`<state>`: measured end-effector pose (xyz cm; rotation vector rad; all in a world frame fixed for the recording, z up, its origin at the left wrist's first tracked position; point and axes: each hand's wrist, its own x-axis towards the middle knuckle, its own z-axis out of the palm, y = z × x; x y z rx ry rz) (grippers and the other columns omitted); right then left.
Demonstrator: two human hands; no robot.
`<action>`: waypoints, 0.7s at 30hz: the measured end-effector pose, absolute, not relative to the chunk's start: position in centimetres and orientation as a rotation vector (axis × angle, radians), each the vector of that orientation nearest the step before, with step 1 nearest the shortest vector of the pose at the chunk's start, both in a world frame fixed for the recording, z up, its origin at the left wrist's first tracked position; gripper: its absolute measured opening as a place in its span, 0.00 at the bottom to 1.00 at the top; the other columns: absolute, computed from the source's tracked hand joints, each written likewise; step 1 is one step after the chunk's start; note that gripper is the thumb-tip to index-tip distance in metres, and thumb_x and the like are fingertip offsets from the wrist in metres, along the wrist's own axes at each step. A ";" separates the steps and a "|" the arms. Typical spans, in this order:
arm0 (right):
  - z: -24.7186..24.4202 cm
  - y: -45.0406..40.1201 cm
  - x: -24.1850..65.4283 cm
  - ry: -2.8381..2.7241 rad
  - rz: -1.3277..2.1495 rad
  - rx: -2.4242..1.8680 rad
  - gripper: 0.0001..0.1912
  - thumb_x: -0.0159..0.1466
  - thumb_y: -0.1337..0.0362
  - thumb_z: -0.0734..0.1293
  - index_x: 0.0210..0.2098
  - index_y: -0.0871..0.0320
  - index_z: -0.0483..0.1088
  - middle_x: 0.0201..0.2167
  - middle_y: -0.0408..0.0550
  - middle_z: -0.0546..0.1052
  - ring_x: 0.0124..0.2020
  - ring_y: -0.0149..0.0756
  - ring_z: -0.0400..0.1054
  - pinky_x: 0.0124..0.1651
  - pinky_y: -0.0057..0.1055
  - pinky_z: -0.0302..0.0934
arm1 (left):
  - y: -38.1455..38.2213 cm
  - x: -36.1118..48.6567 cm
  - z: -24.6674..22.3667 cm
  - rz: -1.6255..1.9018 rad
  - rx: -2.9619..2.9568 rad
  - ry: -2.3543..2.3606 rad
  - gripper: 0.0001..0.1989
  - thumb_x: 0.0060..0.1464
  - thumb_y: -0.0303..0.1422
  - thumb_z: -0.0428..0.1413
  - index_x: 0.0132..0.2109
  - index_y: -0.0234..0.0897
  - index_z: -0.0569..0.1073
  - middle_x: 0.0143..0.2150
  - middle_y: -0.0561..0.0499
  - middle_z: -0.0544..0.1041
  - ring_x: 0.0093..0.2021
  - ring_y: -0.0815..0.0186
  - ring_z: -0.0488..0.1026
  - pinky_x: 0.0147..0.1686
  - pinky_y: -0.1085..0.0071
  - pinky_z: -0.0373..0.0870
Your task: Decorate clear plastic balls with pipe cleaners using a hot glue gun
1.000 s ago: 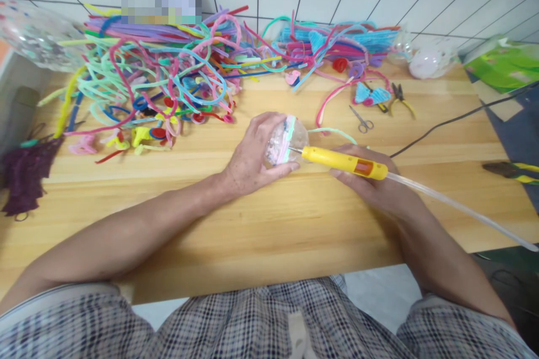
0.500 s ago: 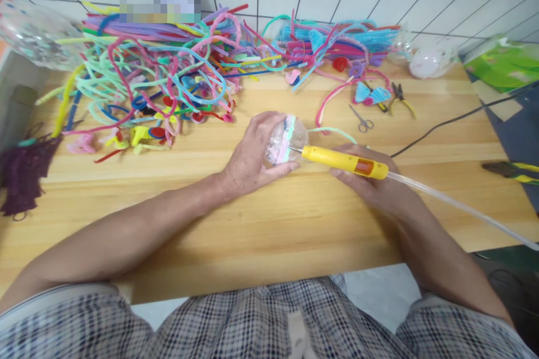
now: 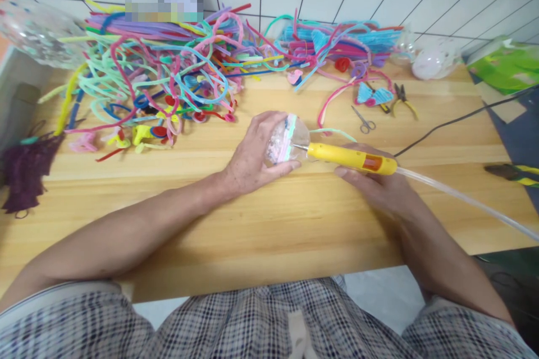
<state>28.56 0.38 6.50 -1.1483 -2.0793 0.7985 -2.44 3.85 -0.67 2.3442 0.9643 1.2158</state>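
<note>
In my left hand (image 3: 252, 154) is a clear plastic ball (image 3: 301, 132), its fingers and thumb wrapped round the left side. Pink and mint-green strips band the ball's middle, and shiny bits show on its left part. My right hand (image 3: 374, 182) grips a yellow hot glue gun (image 3: 337, 156); some of its fingers are hidden beneath the body. The gun's thin metal tip is at the ball, close to the mint strip; whether it touches I cannot tell. A long clear glue stick (image 3: 463, 196) runs out of the gun's back end. A pale green pipe cleaner (image 3: 337, 132) lies just beyond the gun.
Tangled coloured pipe cleaners (image 3: 147, 67) fill the back left. Small scissors (image 3: 364, 119), yellow-handled pliers (image 3: 404, 101) and a blue bow (image 3: 374, 94) lie at the back right. A black cord (image 3: 446, 120) crosses the right side. A purple tassel (image 3: 29, 171) hangs at the left edge.
The hot glue gun has drawn back slightly to the right, its tip moving the same way across the ball. My left hand keeps its hold on the ball.
</note>
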 end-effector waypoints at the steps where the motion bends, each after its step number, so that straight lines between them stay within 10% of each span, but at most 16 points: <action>1: 6.5 0.4 28.5 -2.073 0.805 -1.149 0.06 0.74 0.54 0.75 0.44 0.47 0.79 0.43 0.45 0.85 0.40 0.43 0.80 0.46 0.44 0.80 | 3.8 -2.4 -0.6 1.213 2.346 0.965 0.46 0.67 0.52 0.68 0.80 0.47 0.54 0.75 0.35 0.71 0.76 0.40 0.69 0.75 0.36 0.69; 21: 6.5 0.1 28.3 -2.035 0.821 -1.165 0.06 0.74 0.54 0.76 0.48 0.44 0.80 0.48 0.45 0.87 0.45 0.46 0.83 0.49 0.46 0.82 | 3.8 -2.3 -0.7 1.210 2.346 0.963 0.47 0.66 0.52 0.69 0.80 0.49 0.54 0.75 0.36 0.70 0.76 0.40 0.69 0.75 0.34 0.69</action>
